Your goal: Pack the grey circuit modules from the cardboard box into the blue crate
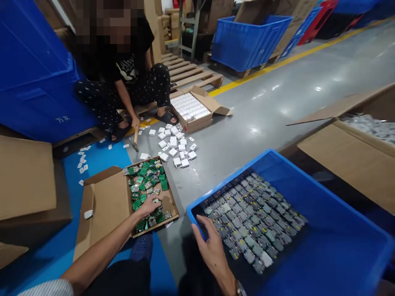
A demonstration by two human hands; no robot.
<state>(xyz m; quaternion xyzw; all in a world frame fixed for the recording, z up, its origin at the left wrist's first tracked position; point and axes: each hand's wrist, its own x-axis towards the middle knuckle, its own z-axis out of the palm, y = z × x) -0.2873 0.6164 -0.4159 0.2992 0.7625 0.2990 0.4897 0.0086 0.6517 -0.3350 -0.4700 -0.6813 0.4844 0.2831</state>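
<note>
My left hand [149, 206] reaches into a shallow cardboard box [108, 201] of loose green circuit boards [149, 174]. Its fingers are closed at a small circuit board [156, 201], partly hidden by the hand. My right hand [212, 248] is at the near left edge of a large blue bin [333, 222], thumb and fingers apart around the wall, with no part in them. Inside the bin, small grey boards [251, 213] with yellow spots lie in close rows on a dark surface.
Opposite, a seated person holds a hammer [135, 142] by white casings [173, 142] scattered on the floor. A carton of white pieces [189, 107] stands behind them. Cardboard boxes [26, 181] flank me on the left, and an open carton [345, 152] is at right. A wooden pallet [193, 74] lies farther back.
</note>
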